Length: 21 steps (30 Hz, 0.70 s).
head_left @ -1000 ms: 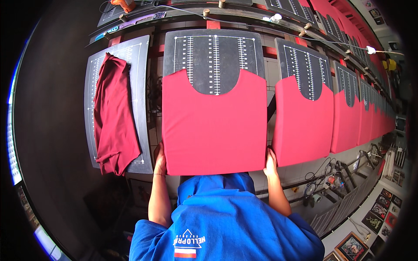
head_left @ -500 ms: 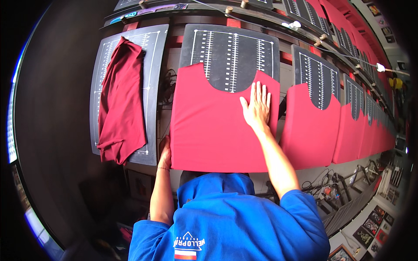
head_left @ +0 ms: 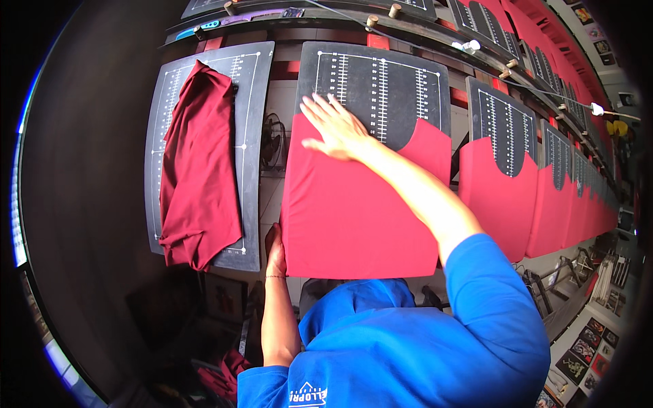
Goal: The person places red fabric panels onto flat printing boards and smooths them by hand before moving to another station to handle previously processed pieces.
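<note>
A red cut fabric panel [head_left: 360, 211] with a scooped neckline lies over the dark board [head_left: 401, 78] in front of me, whose white ruler marks show above it. My right hand [head_left: 335, 130] rests flat on the panel's upper left shoulder, fingers spread, tips reaching the bare board. Low at the board's left edge, my left hand [head_left: 275, 251] is against the side of the panel; its fingers are mostly hidden. On the neighbouring board [head_left: 255, 88] to the left lies a folded, crumpled dark red fabric piece [head_left: 201, 170].
More boards with red panels [head_left: 500, 197] run in a row to the right. Behind them passes a dark rail [head_left: 258, 26] with wooden knobs and a cable with a white plug [head_left: 597, 109]. A fan [head_left: 273, 139] shows between two boards. Dark red cloth [head_left: 224, 374] hangs low at left.
My right hand has moved left across the neckline, from the panel's right shoulder to its left one. My left hand stays at the left edge. The whole view has shifted slightly.
</note>
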Motion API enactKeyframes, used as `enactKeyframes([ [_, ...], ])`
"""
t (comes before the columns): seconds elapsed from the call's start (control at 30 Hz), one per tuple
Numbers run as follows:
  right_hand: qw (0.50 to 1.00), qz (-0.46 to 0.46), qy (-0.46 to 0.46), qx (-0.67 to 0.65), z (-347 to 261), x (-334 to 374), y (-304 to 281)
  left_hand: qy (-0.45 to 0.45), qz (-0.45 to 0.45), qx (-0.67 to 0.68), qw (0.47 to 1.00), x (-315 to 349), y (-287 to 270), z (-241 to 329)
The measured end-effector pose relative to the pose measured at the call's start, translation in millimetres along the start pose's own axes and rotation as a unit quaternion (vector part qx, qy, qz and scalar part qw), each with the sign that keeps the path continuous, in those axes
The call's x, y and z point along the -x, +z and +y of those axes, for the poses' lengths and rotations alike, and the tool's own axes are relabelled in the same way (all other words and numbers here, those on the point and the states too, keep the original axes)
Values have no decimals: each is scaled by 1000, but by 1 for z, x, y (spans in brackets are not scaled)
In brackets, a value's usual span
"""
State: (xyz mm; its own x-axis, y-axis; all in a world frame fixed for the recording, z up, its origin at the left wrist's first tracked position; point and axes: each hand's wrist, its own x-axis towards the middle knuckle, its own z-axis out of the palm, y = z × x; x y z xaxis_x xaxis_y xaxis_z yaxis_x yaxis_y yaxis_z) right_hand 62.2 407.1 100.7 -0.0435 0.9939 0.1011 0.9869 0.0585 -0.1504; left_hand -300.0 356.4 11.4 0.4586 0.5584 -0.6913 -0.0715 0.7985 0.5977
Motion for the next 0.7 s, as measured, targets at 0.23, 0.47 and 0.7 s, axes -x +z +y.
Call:
enactKeyframes([
  [0.23, 980, -80, -101, -150, -180, 89, 2, 31, 8, 6, 999, 11, -8, -2],
  [0.47, 963, -216, -103, -122, -51, 221, -37, 135, 112, -464, 868, 69, 19, 14],
  [0.7, 995, -53, 85, 29, 144, 188, -47, 313, 6, -783, 537, 88, 135, -1],
])
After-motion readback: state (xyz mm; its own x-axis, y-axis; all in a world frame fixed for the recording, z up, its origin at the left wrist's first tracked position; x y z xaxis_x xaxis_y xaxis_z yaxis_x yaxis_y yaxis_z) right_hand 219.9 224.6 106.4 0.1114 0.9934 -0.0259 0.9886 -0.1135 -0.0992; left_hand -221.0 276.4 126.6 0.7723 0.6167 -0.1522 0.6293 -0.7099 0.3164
